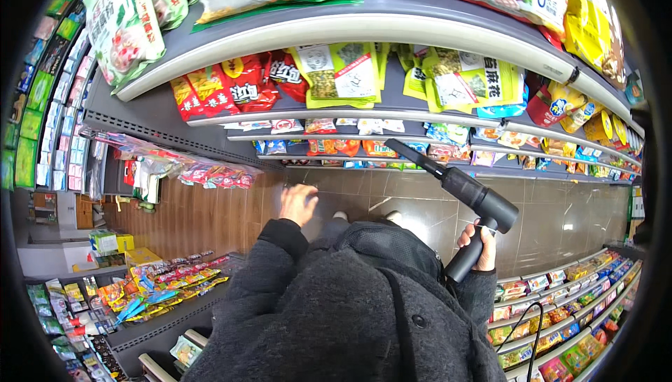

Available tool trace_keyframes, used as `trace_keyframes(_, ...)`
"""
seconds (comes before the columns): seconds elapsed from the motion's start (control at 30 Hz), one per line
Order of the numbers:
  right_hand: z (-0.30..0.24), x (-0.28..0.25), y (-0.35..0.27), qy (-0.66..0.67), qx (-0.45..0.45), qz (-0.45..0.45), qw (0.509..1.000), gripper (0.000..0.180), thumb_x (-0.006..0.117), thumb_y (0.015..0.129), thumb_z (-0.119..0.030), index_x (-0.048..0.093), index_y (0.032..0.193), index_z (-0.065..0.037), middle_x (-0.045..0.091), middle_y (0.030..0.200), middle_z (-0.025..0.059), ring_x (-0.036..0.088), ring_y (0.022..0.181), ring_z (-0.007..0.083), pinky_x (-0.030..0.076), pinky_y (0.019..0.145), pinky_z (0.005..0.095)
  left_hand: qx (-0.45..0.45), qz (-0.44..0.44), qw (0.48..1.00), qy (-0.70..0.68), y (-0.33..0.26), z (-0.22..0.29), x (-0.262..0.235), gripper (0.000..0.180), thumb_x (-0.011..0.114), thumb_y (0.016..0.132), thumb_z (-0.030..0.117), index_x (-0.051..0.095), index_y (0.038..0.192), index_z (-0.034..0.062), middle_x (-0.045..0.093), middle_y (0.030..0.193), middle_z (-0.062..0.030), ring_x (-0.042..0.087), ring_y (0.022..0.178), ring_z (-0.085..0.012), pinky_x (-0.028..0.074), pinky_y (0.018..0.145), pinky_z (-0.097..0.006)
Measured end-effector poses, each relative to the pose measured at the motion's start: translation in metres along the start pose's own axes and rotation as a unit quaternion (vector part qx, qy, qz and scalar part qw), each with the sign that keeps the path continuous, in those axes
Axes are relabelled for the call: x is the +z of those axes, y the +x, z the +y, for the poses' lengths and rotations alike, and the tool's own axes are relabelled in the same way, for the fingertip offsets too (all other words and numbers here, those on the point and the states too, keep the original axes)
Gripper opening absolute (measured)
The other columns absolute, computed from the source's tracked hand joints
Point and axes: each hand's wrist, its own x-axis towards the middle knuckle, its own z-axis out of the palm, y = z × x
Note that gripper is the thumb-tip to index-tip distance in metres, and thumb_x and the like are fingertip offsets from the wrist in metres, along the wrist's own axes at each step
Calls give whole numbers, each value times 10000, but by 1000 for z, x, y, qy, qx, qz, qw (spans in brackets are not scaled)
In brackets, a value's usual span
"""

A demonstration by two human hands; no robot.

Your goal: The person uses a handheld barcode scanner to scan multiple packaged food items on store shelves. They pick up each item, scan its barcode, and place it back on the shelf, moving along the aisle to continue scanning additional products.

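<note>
**Right hand grasping a handheld blower in a shop aisle**

Right hand (481, 245) is closed around the grip of a black handheld blower (462, 196), shaped like a pistol, whose long tapering nozzle rises up and to the left toward the lower snack shelves (392, 117). The nozzle tip lies near the edge of a shelf carrying small mixed packets, apart from them as far as the view shows. A thin black cord (526, 340) hangs below the grip and runs down past the dark coat (350, 312) that fills the lower middle of the view.

Left hand (298, 203) is extended forward from a dark sleeve, blurred, with the fingers apparently spread and nothing in its grasp; it hovers over the brown tiled floor (560, 221), below the shelves. Two shoe tips (340, 215) show just beyond the coat's edge.

Above, curved grey shelves bear red snack bags (231, 85) on the left and green-and-white packets (343, 71) in the middle, with yellow bags (588, 25) at upper right. Lower left, a low shelf holds rows of bright sweets packets (161, 287); lower right, another low shelf (560, 312) carries small coloured boxes and packets. A strip of wood-look flooring (203, 217) lies at left of the tiles.
</note>
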Motion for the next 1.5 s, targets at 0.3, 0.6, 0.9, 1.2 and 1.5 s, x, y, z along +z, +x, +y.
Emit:
trace_keyframes(0.3, 63, 49, 6, -27, 53, -55, 997, 330, 652, 903, -233, 476, 1119, -56, 542, 853, 87, 542, 686, 198, 475, 638, 345, -1, -155, 988, -16, -18, -57, -12, 267, 675, 857, 252, 664, 1104, 152, 637, 1161, -61, 530, 1217, -286, 311, 1069, -564)
trace_keyframes(0.6, 174, 131, 49, -58, 42, -61, 996, 294, 685, 891, -216, 529, 1055, -27, 597, 832, 81, 609, 705, 197, 528, 646, 345, 33, -123, 991, -28, -28, -150, -68, 218, 686, 833, 193, 687, 1013, 71, 668, 1051, -122, 622, 1028, -322, 471, 919, -425)
trace_keyframes(0.9, 217, 121, 12, -11, 26, 33, 999, 274, 682, 885, -230, 542, 1030, -44, 592, 850, 81, 607, 720, 203, 526, 660, 359, 129, -128, 983, -22, 5, -155, -78, 269, 700, 799, 156, 671, 1055, 77, 651, 1070, -130, 604, 1053, -345, 470, 945, -427)
trace_keyframes(1.2, 206, 89, -26, 67, -73, 101, 990, 259, 693, 872, -188, 542, 1015, -35, 610, 818, 89, 625, 684, 191, 536, 615, 331, 318, -67, 942, 84, 109, -56, -26, 460, 738, 745, 103, 608, 1183, 53, 539, 1239, -137, 512, 1162, -353, 390, 999, -483)
trace_keyframes(1.5, 239, 80, -28, 145, -65, 130, 979, 290, 693, 865, -177, 520, 1041, -24, 604, 802, 92, 609, 682, 193, 521, 641, 330, 306, -101, 853, 411, 205, -15, 8, 714, 748, 762, 109, 468, 1394, 289, 273, 1532, -58, 329, 1364, -331, 374, 1014, -630)
